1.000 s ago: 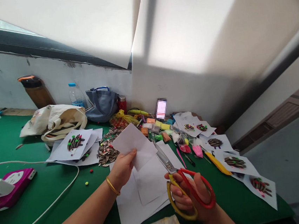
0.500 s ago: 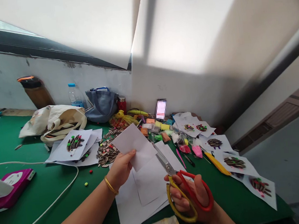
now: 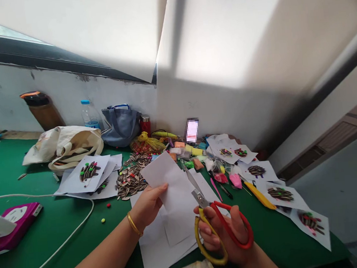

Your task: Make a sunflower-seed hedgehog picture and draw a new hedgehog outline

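Observation:
My left hand (image 3: 151, 205) pinches a white sheet of paper (image 3: 166, 173) by its lower left side, thumb on top. In my right hand (image 3: 219, 229) is a pair of scissors (image 3: 200, 199) with one yellow and one red handle. The blades point up and left along the right side of the held paper; whether they touch it I cannot tell. Under both hands lie loose white sheets (image 3: 153, 250) on the green table. A pile of sunflower seeds (image 3: 130, 178) sits just beyond my left hand.
Seed pictures (image 3: 279, 194) on paper lie along the right edge, more (image 3: 87, 174) at left. Colored clay packets (image 3: 195, 151), a phone (image 3: 192, 130) and a yellow cutter (image 3: 260, 195) sit behind. At left are a cloth bag (image 3: 62, 147), white cable (image 3: 77, 228) and pink power bank (image 3: 26, 222).
The held paper has moved a little to the right and turned with my left hand. The scissors have shifted slightly left, and their handles are closer together.

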Demonstrator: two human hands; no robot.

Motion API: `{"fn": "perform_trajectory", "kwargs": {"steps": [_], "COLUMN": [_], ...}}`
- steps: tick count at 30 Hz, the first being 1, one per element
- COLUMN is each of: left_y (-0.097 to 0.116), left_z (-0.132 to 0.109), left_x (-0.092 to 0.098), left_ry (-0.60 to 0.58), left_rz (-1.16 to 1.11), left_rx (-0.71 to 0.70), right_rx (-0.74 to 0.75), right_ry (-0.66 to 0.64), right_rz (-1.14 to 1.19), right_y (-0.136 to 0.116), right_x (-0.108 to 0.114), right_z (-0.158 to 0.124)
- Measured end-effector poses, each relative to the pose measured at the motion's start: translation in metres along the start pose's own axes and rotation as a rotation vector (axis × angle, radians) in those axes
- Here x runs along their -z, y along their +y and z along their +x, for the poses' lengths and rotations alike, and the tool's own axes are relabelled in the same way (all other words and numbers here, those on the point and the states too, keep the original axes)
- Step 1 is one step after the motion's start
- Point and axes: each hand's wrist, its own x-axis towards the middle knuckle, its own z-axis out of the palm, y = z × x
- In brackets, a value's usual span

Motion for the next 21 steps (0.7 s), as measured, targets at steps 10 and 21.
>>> {"fn": "perform_trajectory", "kwargs": {"steps": [10,21], "left_y": [-0.001,0.001], "left_z": [0.006,0.002], "left_x": [0.007,0.007], "left_ry": [-0.012,-0.062], "left_rz": [0.062,0.107], "left_rx": [-0.017,0.044], "right_rx": [0.033,-0.019], "right_ry": [-0.039,-0.027], "right_rz": [0.076,0.056], "right_y": [0.004,0.003], "right_x": [0.013,0.008], "right_z": [0.000,-0.003]}}
